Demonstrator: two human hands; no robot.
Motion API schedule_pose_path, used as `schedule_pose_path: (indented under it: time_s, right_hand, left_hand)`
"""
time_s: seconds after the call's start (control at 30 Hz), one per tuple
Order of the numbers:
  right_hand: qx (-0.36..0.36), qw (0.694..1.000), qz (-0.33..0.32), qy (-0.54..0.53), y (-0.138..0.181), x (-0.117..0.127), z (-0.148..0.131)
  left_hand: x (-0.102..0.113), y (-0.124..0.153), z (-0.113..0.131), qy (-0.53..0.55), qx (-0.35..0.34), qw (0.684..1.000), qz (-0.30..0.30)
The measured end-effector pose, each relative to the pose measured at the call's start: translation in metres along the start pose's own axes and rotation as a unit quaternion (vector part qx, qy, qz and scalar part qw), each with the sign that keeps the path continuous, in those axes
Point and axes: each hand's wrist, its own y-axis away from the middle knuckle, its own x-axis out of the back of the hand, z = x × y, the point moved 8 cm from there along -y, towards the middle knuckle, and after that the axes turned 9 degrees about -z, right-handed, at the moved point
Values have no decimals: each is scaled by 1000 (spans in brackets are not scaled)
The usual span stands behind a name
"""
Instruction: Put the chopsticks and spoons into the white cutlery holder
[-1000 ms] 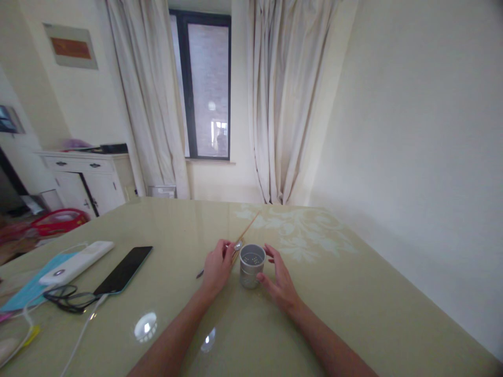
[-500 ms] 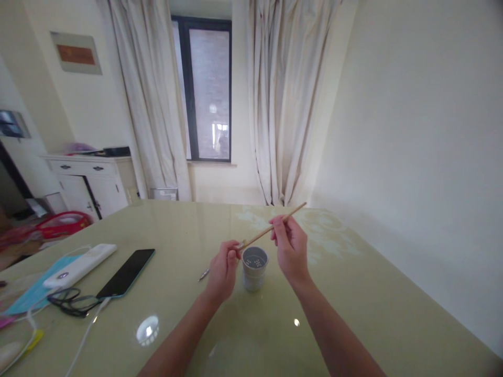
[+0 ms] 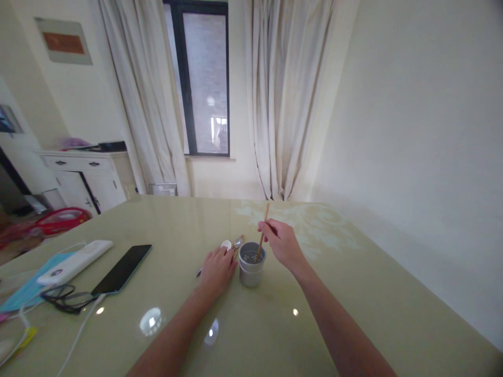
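My right hand (image 3: pixel 281 241) pinches a thin wooden chopstick (image 3: pixel 264 222), holding it nearly upright with its lower end inside a grey cup (image 3: pixel 252 273). Several small pale dots show within the cup. Just left of the cup, my left hand (image 3: pixel 218 269) lies palm down on the tabletop, fingers stretched forward. Beyond its fingertips are a small white round thing (image 3: pixel 226 244) and a shiny spoon (image 3: pixel 238 241). A slim metallic tip (image 3: pixel 198 273) pokes out at that hand's left side; the rest of it is hidden.
On the glossy green table (image 3: pixel 173 225) at left lie a phone (image 3: pixel 122 269) with a white cable, a white power bank (image 3: pixel 74 264), a blue face mask (image 3: pixel 23 283) and dark-framed glasses (image 3: pixel 66 299). A wall (image 3: pixel 424 157) borders the right side.
The chopstick has swung from a slant above the cup to nearly upright, its end now in the cup. My left hand has gone from closed fingers near its lower end to flat on the table.
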Motion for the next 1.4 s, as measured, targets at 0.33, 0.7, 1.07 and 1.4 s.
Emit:
schedule_pose_path:
  time_s: [0.33,0.7,1.07,1.4]
  right_hand:
    - [-36,998,-18,43,-3,-15,24]
    - [-45,995,-7,86,-3,-13,25]
    - [11,998,57,27,6,-3,-5]
    - [34,989,1,-142,8,-18,-21]
  left_hand:
    - [1,1,-1,10,11,1000,-12]
    - [5,-1,-6,101,30,994,24]
    - [35,13,-26,438,32,865,243]
    - [45,26,-4,424,-70,866,255]
